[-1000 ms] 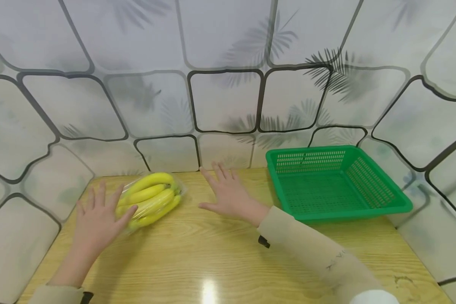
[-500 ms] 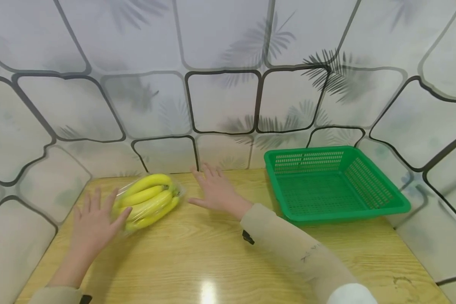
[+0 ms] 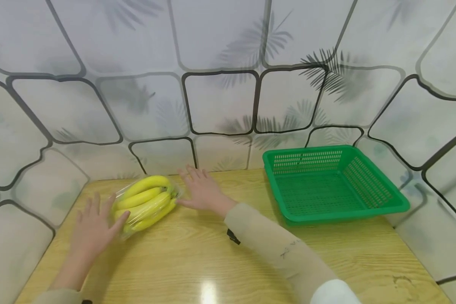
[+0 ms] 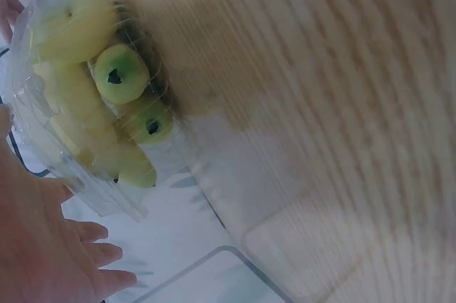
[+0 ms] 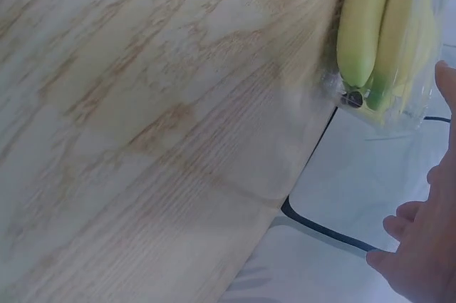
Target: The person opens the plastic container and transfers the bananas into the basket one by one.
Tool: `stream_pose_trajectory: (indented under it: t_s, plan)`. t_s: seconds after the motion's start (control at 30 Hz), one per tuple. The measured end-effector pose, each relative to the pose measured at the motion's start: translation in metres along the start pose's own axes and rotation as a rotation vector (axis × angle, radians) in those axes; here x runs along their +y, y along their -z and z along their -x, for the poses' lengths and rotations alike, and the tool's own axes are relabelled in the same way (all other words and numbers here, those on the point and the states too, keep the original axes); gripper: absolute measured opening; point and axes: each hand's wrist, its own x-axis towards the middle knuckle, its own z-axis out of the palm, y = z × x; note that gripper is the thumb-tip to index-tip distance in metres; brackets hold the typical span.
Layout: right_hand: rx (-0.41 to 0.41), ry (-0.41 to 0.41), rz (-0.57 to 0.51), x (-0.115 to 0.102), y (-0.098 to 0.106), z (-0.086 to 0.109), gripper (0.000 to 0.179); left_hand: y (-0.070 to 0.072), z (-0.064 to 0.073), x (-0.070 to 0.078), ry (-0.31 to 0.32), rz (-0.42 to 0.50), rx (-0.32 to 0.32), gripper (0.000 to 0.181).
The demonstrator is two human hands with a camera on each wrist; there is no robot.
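Below both hands, a yellow wood table [image 3: 190, 257] is showing wavy lines. Near the front, a bright spot [image 3: 208, 291] is shining on it, and a dark mark [image 3: 403, 278] is showing at the near right. Pale walls [image 3: 224, 101] are standing at the far side, left and right, with dark lines and gray leaves on them.

On the right, a green basket [image 3: 319, 194] with small holes is sitting near the far wall. Well apart from it, on the left, yellow bananas [image 3: 146, 198] are lying on the table in a clear bag [image 4: 117, 203]. The left hand [image 3: 95, 228] is staying at their left end, and the right hand [image 3: 205, 192] is sitting just beside their far right end. Fingers on both hands are standing straight and apart. The right sleeve [image 3: 273, 236] is stretching across the table, between the bananas and the near right side.

The left hand is hiding some of the bananas. I cannot tell if either hand is touching the bag. The left sleeve [image 3: 58, 296] is getting cut off at the near edge. Both wrist views are looking hazy, and each is cutting off part of its hand.
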Motion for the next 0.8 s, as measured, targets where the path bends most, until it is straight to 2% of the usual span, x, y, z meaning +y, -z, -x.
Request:
stream_pose_trajectory:
  t_s: [0.3, 0.47, 0.8]
  plan:
    - [-0.069, 0.037, 0.056, -0.007, -0.007, -0.008, 0.104, -0.001, -0.002, 0.003, -0.016, 0.053, -0.004, 0.085]
    - [-0.078, 0.074, 0.034, -0.010, -0.012, -0.008, 0.103, 0.000, -0.003, 0.005, -0.014, 0.044, -0.029, 0.088]
    - [-0.098, 0.096, 0.010, -0.015, -0.011, -0.005, 0.102, 0.002, -0.004, 0.004, -0.040, 0.017, -0.054, 0.091]
